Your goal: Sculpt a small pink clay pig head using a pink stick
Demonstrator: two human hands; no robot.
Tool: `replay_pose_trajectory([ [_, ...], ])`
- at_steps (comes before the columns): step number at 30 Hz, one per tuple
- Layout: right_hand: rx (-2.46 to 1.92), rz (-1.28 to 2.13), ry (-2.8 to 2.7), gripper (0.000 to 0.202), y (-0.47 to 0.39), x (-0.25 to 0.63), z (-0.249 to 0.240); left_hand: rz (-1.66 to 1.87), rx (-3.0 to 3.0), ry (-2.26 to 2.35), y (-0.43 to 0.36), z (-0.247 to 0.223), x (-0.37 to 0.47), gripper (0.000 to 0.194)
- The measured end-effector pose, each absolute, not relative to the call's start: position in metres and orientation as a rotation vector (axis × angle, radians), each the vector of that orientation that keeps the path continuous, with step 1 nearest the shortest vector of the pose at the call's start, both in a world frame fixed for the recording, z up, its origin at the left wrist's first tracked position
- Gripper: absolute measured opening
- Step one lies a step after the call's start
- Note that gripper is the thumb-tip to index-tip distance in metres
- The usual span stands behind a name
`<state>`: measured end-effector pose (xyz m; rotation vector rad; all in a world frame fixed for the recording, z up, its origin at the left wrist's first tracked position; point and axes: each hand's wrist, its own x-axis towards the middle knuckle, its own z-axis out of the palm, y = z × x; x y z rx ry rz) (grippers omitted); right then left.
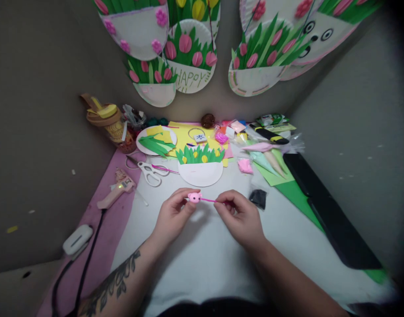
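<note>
My left hand [175,214] was closed, thumb and fingers clamped on the small pink clay animal head with black eyes [194,197], which sat above the white table covering [195,259]. My right hand [239,215] was pinched together on the thin magenta stick [208,200], its far end at the side of the head. The white paper half-plate with green paper grass and yellow flowers [200,173] lay just beyond both hands.

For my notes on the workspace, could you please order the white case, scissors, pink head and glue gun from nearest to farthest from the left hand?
1. Pink head, in the left hand
2. Scissors, ahead-left
3. Glue gun, left
4. White case, far left
</note>
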<state>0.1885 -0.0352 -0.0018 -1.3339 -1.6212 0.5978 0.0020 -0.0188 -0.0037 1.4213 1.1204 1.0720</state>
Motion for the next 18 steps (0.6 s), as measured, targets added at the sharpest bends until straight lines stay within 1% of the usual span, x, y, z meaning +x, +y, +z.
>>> replay_pose_trajectory([
  [18, -1.337, 0.607, -1.627, 0.007, -0.0344, 0.1881, -0.0022, 1.082, 1.409, 1.115, -0.0186, -0.0032, 0.0029, 0.036],
])
